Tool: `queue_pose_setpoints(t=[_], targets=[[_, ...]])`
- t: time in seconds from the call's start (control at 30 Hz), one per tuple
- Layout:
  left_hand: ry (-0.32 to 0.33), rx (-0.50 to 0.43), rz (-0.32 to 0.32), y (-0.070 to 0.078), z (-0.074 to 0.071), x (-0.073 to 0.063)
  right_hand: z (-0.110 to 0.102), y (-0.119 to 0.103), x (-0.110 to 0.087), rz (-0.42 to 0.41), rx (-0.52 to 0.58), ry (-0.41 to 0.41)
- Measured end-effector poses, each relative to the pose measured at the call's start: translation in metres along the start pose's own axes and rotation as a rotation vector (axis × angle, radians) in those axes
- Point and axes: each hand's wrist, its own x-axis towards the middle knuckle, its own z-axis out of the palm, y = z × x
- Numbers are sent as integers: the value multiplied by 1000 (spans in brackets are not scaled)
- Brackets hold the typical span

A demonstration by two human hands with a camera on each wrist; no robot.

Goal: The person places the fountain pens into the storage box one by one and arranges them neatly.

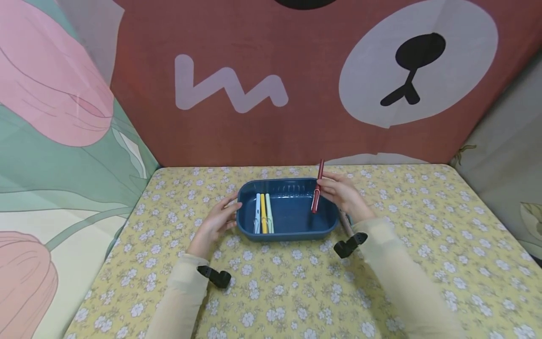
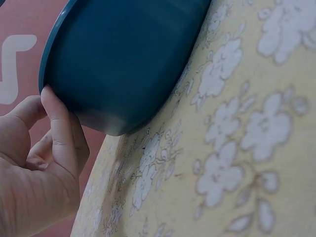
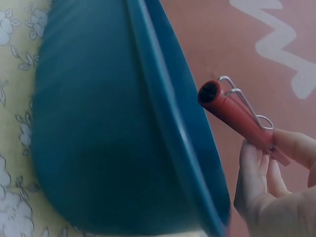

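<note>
A dark blue oblong tub sits on the table. Inside it, at the left, a light blue pen, a yellow pen and a pale green pen lie side by side. My left hand holds the tub's left end, thumb at the rim; the left wrist view shows these fingers against its outer wall. Between thumb and fingers, my right hand pinches a red pen above the tub's right end. Its silver-clipped cap end points down in the head view, toward the camera in the right wrist view.
A flowered yellow cloth covers the table. Close behind stands a reddish-brown printed backdrop, with a leafy printed one at the left. Just right of the tub, partly under my right hand, is a slim greyish strip of unclear kind.
</note>
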Motion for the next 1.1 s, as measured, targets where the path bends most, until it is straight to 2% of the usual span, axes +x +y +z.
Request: queue_pose_setpoints(t=[0.13,0.4,0.8,1.1], targets=[[-3,2,-11,1,0,0,7,4,3,17,-13,11],[-1,9,12,2,2,-3,19,14,7,31,-73,27],[-9,-12,1,-3,-1,4,43,31,13,52,-159,30],[-12,-21,6,1,0,-2,58,38,17,83,-201,39]])
